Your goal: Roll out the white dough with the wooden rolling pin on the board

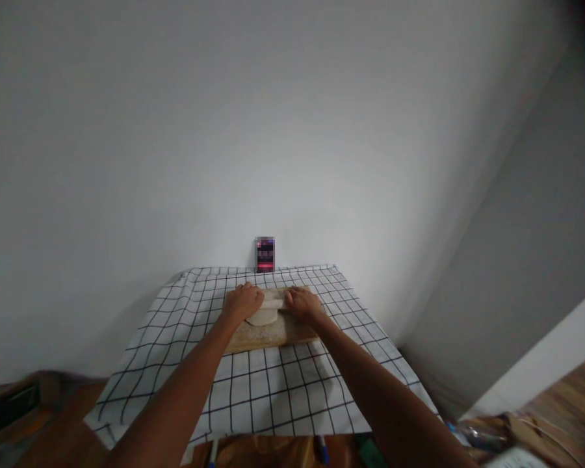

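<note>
A pale rolling pin (273, 303) lies crosswise over a flat piece of dough (262, 318). The dough rests on a floured wooden board (273, 338), and its near edge shows as a rounded pale shape. Closed over the pin's left part is my left hand (245, 300). My right hand (303, 303) grips the other end of it, near the board's right side. Both hands cover the pin's ends, so only its middle stretch shows. Part of the dough is hidden beneath the pin and my left hand.
A white cloth with a black grid (258, 383) covers the table. A phone-like device (266, 255) stands against the wall at the back. Pens (323, 448) lie on a brown wooden surface in front. At lower right are a clear bottle (482, 437) and other clutter.
</note>
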A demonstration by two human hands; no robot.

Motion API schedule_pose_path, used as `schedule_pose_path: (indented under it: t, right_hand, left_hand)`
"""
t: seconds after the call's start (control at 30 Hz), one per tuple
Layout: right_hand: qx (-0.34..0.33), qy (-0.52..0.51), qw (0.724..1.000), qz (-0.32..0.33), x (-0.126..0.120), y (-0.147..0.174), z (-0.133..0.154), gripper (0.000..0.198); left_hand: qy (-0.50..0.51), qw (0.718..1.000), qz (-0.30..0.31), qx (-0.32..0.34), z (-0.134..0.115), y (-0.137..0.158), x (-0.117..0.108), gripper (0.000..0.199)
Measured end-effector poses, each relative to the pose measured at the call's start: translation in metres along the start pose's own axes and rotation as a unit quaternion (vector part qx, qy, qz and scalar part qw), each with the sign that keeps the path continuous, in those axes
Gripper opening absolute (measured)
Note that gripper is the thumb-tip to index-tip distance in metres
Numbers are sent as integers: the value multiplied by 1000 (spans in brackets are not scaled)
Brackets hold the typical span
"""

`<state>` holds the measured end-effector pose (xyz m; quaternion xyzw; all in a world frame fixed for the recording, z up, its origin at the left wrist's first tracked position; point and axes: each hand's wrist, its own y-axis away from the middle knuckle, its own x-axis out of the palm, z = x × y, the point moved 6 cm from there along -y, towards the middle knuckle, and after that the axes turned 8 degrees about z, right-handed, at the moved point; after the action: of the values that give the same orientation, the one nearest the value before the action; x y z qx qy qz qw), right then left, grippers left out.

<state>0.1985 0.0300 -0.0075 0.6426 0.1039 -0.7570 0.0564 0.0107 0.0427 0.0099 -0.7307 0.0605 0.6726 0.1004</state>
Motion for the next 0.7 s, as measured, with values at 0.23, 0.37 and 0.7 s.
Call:
schedule_pose_path:
  t: [0.23, 0.37, 0.7]
  right_hand:
    - [11, -9, 1000, -27, -4, 31, 7, 58]
    - [-27, -20, 998, -49, 2, 36, 6, 51]
    - [-3, 1, 1000, -4, 8, -21, -8, 45]
  left_hand:
    - [10, 999, -42, 24, -1, 22, 4, 46]
    - [1, 998, -58, 16, -3, 29, 9, 50]
    - [63, 998, -12, -25, 12, -21, 15, 46]
